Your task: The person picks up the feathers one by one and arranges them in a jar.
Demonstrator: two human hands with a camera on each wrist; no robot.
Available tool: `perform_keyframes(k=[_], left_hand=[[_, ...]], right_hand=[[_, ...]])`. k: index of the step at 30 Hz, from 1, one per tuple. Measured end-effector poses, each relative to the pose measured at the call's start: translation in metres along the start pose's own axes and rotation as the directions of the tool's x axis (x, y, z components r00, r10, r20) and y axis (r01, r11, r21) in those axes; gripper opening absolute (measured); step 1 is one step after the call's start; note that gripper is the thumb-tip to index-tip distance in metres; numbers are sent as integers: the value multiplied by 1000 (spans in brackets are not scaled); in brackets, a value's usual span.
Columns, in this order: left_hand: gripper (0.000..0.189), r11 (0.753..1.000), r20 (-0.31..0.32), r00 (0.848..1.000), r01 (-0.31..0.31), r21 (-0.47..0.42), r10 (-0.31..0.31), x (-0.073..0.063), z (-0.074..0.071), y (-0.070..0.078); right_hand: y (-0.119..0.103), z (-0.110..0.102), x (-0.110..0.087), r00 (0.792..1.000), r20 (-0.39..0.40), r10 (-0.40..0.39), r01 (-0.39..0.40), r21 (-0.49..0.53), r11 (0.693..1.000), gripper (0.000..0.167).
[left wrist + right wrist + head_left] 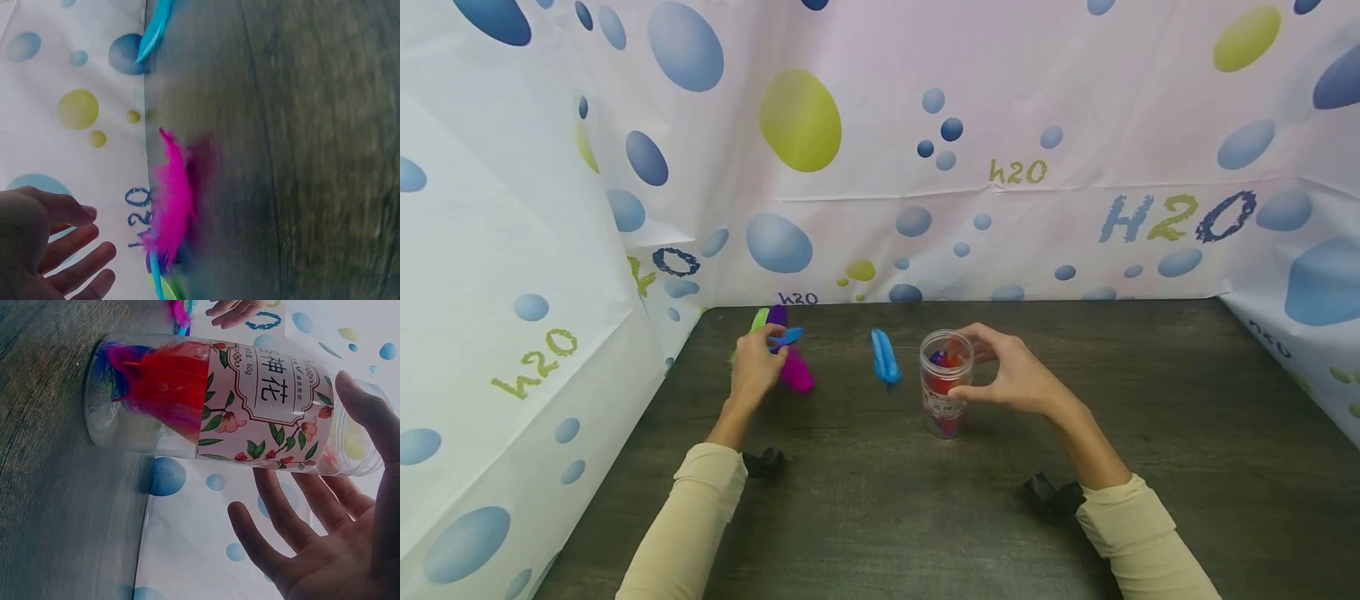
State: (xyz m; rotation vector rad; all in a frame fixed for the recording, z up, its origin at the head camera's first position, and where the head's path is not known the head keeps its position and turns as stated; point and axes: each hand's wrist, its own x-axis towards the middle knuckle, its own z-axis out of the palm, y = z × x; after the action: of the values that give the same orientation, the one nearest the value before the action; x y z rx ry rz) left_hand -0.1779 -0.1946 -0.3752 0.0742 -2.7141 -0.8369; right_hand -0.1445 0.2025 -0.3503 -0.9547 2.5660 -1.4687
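A clear jar [943, 408] with a flowered paper label stands upright, with red, purple and blue feathers inside; its mouth shows no lid. My right hand [1018, 375] grips it near the neck, thumb on the near side and fingers behind. Over at the left, my left hand [755, 364] hovers by a small group of feathers, its fingers loosely bent and apart. That group has a magenta feather [174, 203], a blue feather [788, 336], a purple feather [777, 315] and a green feather [759, 320]. Between jar and group lies a bright blue feather [886, 357].
The dark wood-grain table [880, 517] meets a white wall covering [880, 125] printed with blue and green spots at the back and sides. Black wrist mounts [765, 463] hang at both cuffs.
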Motion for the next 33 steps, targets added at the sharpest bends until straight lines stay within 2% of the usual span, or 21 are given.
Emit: perform_keyframes(k=[8,13,21,33], left_hand=[[37,996,44,995,83,38,-85,4,-1,-13],[44,991,97,988,118,67,-124,8,2,-20],[50,989,135,981,134,69,-143,15,6,-27],[50,991,158,979,121,65,-130,24,8,-25]], right_hand=[[2,1,-2,1000,1,1,-1,6,1000,64],[3,2,-3,1000,0,5,-5,3,1000,64],[2,2,-2,1000,4,7,-7,1,1000,65],[0,0,-1,1000,4,-2,2,-2,1000,65]])
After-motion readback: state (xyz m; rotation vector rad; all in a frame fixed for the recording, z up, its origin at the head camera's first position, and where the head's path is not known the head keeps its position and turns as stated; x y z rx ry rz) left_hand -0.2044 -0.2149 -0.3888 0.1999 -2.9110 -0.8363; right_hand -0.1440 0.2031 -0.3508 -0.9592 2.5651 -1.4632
